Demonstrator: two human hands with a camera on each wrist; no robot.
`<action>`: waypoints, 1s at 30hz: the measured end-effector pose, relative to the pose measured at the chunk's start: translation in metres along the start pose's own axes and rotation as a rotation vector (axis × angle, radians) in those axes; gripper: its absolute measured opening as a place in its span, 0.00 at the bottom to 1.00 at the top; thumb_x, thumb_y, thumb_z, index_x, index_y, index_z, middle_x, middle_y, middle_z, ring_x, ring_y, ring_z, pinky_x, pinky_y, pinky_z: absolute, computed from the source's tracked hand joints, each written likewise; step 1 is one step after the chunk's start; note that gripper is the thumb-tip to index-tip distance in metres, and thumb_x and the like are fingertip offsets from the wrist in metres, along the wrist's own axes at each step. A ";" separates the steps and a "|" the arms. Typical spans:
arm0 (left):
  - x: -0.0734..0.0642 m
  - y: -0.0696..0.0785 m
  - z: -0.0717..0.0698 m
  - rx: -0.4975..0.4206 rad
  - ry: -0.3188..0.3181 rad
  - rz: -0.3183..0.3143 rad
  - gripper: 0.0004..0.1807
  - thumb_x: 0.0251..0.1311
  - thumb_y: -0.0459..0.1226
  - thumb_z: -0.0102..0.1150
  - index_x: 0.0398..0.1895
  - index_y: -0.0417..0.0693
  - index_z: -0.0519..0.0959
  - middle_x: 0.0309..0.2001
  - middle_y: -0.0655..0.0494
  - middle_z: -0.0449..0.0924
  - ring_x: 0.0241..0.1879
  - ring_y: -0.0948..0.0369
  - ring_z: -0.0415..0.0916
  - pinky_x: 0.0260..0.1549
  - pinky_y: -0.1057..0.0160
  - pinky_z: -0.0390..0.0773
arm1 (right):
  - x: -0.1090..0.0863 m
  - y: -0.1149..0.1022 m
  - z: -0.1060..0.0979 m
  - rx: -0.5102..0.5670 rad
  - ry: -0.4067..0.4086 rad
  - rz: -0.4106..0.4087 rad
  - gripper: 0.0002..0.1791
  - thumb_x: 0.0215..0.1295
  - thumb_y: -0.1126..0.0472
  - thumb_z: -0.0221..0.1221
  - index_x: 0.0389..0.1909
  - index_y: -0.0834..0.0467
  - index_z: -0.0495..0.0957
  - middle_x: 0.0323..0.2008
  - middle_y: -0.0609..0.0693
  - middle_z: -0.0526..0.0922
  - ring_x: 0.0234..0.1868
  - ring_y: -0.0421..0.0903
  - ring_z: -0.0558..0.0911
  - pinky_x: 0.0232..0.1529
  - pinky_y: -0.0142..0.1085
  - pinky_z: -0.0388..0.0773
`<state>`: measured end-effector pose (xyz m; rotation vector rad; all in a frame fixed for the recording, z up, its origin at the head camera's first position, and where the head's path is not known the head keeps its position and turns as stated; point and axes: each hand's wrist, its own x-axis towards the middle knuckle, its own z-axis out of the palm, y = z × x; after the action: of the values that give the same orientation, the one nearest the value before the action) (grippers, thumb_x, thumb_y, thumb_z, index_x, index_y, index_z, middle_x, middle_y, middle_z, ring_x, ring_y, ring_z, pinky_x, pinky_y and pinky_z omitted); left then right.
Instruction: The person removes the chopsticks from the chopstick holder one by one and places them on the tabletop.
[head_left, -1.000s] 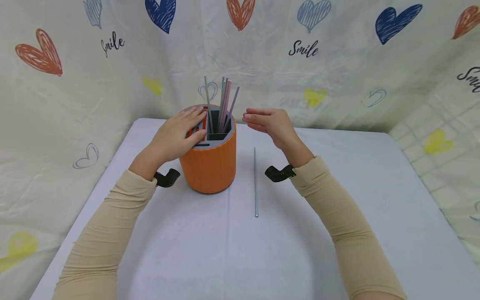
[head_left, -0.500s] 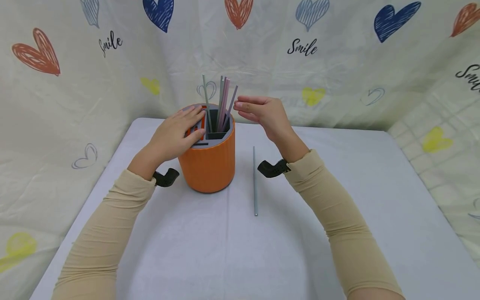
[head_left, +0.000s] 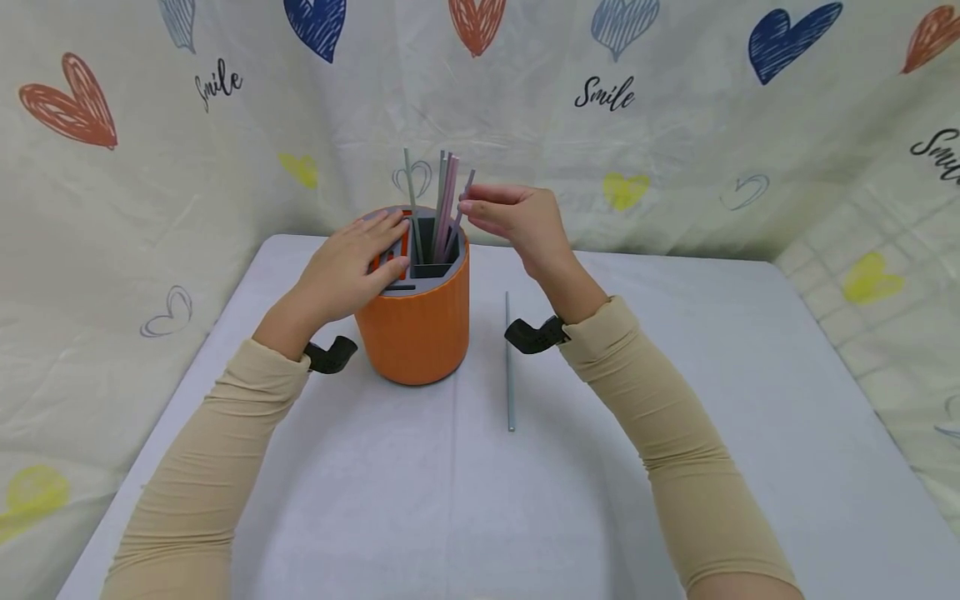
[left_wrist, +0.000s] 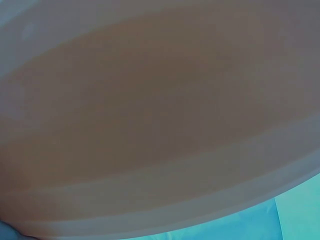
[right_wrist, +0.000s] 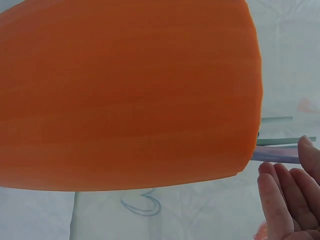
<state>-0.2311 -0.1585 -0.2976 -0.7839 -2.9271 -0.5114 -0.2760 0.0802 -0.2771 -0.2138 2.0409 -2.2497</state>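
An orange round holder with a grey slotted top stands upright on the white table. Several thin straws, green and pink among them, rise from its dark compartment. My left hand rests on the left part of the top, fingers fairly straight. At the right side of the compartment, my right hand pinches the upper part of a leaning purple straw. The right wrist view shows the thumb over this purple straw, beside the holder's wall.
One pale blue-grey straw lies on the table, right of the holder. A hanging cloth printed with hearts closes off the back and sides. The left wrist view is mostly filled by a blurred, close brownish surface.
My right hand has moved left and up to the purple straw, and its thumb and fingers have closed on it. My left hand has stayed on the holder.
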 end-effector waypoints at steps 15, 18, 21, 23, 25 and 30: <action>-0.001 0.001 0.001 0.010 0.001 0.007 0.31 0.68 0.50 0.37 0.70 0.44 0.56 0.73 0.51 0.49 0.73 0.55 0.43 0.72 0.56 0.43 | -0.001 -0.006 0.005 0.012 0.032 -0.059 0.16 0.47 0.63 0.69 0.39 0.65 0.84 0.33 0.52 0.86 0.37 0.47 0.86 0.45 0.36 0.82; -0.001 0.001 0.001 0.014 0.000 0.003 0.32 0.68 0.51 0.37 0.70 0.44 0.56 0.73 0.51 0.49 0.73 0.54 0.43 0.72 0.55 0.43 | -0.003 -0.015 0.003 0.018 0.034 -0.101 0.15 0.48 0.62 0.69 0.38 0.64 0.84 0.33 0.53 0.86 0.38 0.47 0.85 0.44 0.36 0.82; -0.001 0.001 0.000 0.012 0.002 0.003 0.32 0.68 0.51 0.37 0.70 0.45 0.56 0.73 0.52 0.49 0.73 0.54 0.42 0.72 0.55 0.43 | -0.005 -0.027 0.002 0.041 0.032 -0.139 0.14 0.48 0.63 0.69 0.37 0.63 0.85 0.33 0.53 0.86 0.38 0.48 0.85 0.45 0.36 0.82; -0.001 0.000 0.000 0.012 0.002 0.005 0.32 0.68 0.51 0.37 0.70 0.45 0.56 0.73 0.52 0.49 0.73 0.54 0.42 0.72 0.55 0.43 | -0.006 -0.034 0.002 0.072 0.032 -0.156 0.13 0.47 0.64 0.69 0.36 0.64 0.85 0.32 0.54 0.86 0.38 0.48 0.85 0.45 0.37 0.82; -0.002 0.000 0.000 0.011 0.001 0.007 0.32 0.68 0.51 0.36 0.70 0.45 0.56 0.73 0.52 0.48 0.73 0.55 0.42 0.72 0.56 0.42 | -0.008 -0.042 0.001 0.104 0.036 -0.172 0.13 0.46 0.65 0.69 0.36 0.65 0.85 0.32 0.54 0.86 0.37 0.48 0.85 0.45 0.37 0.82; -0.001 0.000 0.001 0.017 -0.009 0.006 0.32 0.69 0.52 0.36 0.71 0.45 0.55 0.73 0.53 0.47 0.73 0.56 0.41 0.72 0.57 0.41 | -0.011 -0.059 0.000 0.164 0.050 -0.244 0.11 0.47 0.68 0.68 0.34 0.67 0.84 0.29 0.55 0.86 0.35 0.49 0.86 0.45 0.38 0.82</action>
<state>-0.2302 -0.1591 -0.2984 -0.7940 -2.9325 -0.4829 -0.2639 0.0877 -0.2193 -0.4181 1.9329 -2.5757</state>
